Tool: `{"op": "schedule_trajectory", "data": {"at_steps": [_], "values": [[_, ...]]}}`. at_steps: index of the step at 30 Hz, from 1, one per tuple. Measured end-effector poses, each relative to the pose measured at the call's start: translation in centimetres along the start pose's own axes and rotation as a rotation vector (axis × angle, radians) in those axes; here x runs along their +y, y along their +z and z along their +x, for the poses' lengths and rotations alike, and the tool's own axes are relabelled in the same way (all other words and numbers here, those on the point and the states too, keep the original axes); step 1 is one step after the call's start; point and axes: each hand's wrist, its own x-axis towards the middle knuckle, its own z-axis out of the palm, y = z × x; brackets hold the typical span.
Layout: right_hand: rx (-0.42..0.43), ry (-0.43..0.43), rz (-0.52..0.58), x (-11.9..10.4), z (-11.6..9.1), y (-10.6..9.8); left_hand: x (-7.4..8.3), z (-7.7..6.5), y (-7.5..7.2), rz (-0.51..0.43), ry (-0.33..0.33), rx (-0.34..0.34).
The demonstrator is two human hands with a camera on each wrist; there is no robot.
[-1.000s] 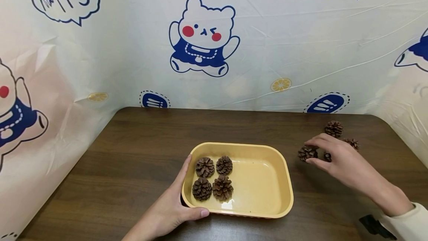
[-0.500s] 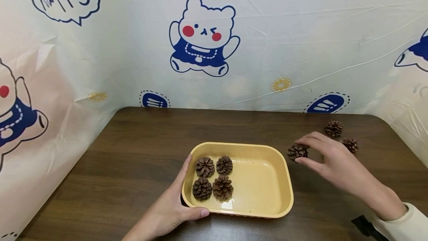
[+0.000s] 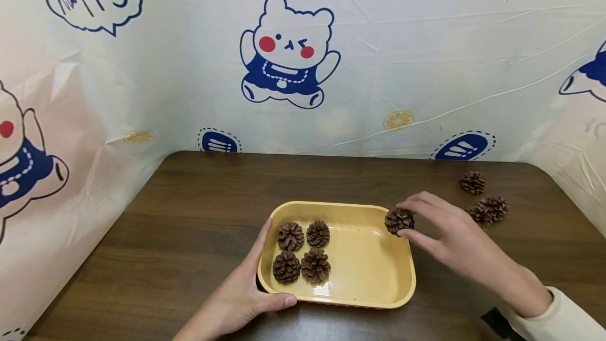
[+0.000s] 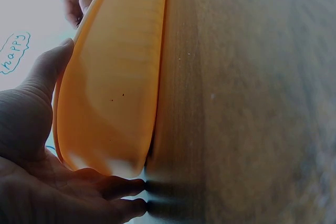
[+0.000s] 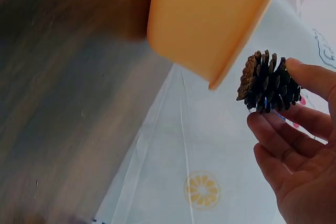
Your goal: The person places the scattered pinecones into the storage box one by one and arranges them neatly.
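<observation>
My right hand (image 3: 450, 236) pinches a brown pine cone (image 3: 399, 221) between thumb and fingers, over the right rim of a yellow plastic tray (image 3: 364, 257). In the right wrist view this pine cone (image 5: 265, 82) is raised to rim height, beside the tray wall (image 5: 205, 19). With its thumb at the front rim and its fingers along the left end, my left hand (image 3: 241, 288) grips the tray's near left corner. Inside the tray's left half, several pine cones (image 3: 286, 267) sit in two rows. The left wrist view shows the left thumb (image 4: 55, 61) on the rim.
At the table's back right lie three more pine cones: one on its own (image 3: 473, 182), and a pair side by side (image 3: 494, 208), partly behind the right hand. The dark wooden table (image 3: 199, 204) meets a printed curtain (image 3: 379, 67) at its back and sides.
My right hand has taken a pine cone from the group at the right and moved it left to the tray's rim. The left hand and the tray have stayed in place.
</observation>
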Motion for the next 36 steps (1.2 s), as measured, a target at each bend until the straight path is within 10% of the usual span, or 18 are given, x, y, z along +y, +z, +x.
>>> {"op": "schedule_trajectory", "data": {"at_steps": [36], "values": [[-0.15, 0.055, 0.097, -3.0, 1.7, 4.8, -0.1, 0.0, 0.0, 0.002, 0.001, 0.005]]}}
